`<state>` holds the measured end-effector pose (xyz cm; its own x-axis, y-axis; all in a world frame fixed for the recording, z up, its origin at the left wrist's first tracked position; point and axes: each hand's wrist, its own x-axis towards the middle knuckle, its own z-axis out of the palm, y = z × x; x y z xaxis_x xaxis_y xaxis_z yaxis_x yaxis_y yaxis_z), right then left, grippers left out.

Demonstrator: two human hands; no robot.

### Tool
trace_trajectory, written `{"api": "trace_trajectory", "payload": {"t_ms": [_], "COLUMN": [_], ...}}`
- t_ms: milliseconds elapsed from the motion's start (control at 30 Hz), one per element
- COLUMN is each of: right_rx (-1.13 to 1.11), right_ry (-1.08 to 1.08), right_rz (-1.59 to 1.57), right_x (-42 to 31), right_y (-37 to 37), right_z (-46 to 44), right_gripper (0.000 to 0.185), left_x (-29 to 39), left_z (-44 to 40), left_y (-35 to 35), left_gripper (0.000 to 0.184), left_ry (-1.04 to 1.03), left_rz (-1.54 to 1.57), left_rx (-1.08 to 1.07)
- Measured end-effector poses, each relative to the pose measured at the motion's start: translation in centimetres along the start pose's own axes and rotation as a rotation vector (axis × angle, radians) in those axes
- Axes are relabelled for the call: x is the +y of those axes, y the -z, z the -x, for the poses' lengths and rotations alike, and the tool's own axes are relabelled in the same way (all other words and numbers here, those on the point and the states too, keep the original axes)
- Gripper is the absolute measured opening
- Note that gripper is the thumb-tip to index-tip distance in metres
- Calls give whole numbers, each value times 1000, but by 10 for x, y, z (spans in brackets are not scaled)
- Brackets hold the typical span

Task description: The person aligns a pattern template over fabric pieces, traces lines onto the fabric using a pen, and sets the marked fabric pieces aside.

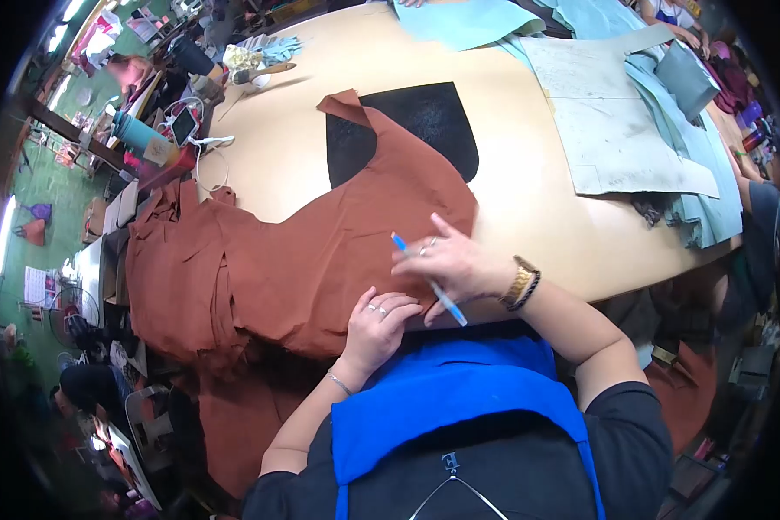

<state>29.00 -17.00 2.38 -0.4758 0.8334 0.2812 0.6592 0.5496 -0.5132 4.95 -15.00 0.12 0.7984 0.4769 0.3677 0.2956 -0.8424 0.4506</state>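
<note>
Centre-left of frame, the brown sheet (303,251) overhangs the table (520,156); its weight could drag it askew beneath the left hand (380,328), fingers together, grip unclear. The right hand (459,263), fingers partly spread, holds a pen (451,309).

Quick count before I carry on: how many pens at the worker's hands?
1: the blue pen, held slanted in the right hand. None shows at the left hand; any under the brown sheet would be hidden.
</note>
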Motion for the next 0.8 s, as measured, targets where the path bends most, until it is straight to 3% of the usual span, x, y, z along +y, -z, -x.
{"api": "trace_trajectory", "payload": {"t_ms": [100, 200, 300, 367, 467, 500, 533, 600, 667, 700, 800], "right_rx": [-325, -29, 220, 335, 433, 458, 481, 451, 404, 365, 355], "right_ry": [-14, -59, -50, -70, -30, -24, -19, -22, 14, -6, -36], "right_rz": [226, 187, 127, 56, 38, 24, 8, -30, 47, 68, 160], "right_x": [-2, 3, -4, -18, -52, -65, -76, -96, -108, -112, -111], "right_y": [1, 20, 75, 105, 144, 153, 159, 164, 161, 158, 149], "right_z": [-7, 3, 12, 20, 22, 22, 21, 16, 7, 3, -5], "right_gripper": [27, 13, 18, 18, 17, 17, 18, 17, 16, 16, 20], "left_x": [0, 0, -7, -4, 7, 12, 21, 43, 65, 74, 74], "left_z": [1, 6, 12, 8, -3, -6, -11, -37, -56, -67, -83], "left_y": [6, 22, 53, 80, 120, 127, 135, 141, 122, 112, 80], "left_gripper": [23, 22, 19, 14, 12, 12, 17, 68, 88, 89, 65], "left_ry": [45, 80, 134, 173, 74, 102, 132, -43, -125, -122, -13], "left_rz": [1, -103, -192, -202, -291, -185, -79, 151, 180, 199, 364], "left_rx": [82, 139, 158, 207, 360, 397, 430, 298, 134, 57, 59]}}
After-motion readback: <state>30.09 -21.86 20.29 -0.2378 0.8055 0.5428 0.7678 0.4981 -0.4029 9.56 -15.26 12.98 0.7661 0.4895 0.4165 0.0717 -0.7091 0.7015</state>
